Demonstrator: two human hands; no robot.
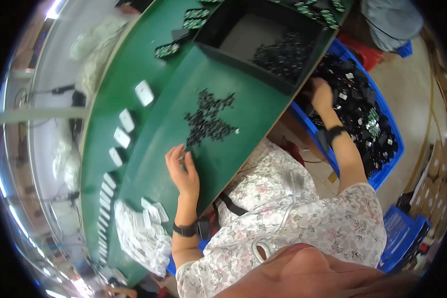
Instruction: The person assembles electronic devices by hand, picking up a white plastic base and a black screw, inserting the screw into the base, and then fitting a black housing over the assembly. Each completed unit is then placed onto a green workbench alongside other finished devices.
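Observation:
My left hand [182, 171] rests on the green table [151, 169], its fingers slightly curled and the thumb apart from them. Its fingertips are beside the near end of a loose pile of small black parts [206, 121], and I see nothing held in it. Off the table's right edge, my right hand [322, 94] reaches down into a blue bin [396, 131] heaped with black plastic pieces [352, 107]. The fingers of that hand are mostly hidden, so whether they grip a piece does not show. A small pale bit [237, 131] lies at the pile's right side.
A black tray [243, 67] partly filled with small black parts stands beyond the pile. White blocks [144, 93] form a row along the table's left. Clear plastic bags [141, 236] lie near left; green-and-black stacks [196, 19] stand at the back. Another blue crate [400, 238] sits at lower right.

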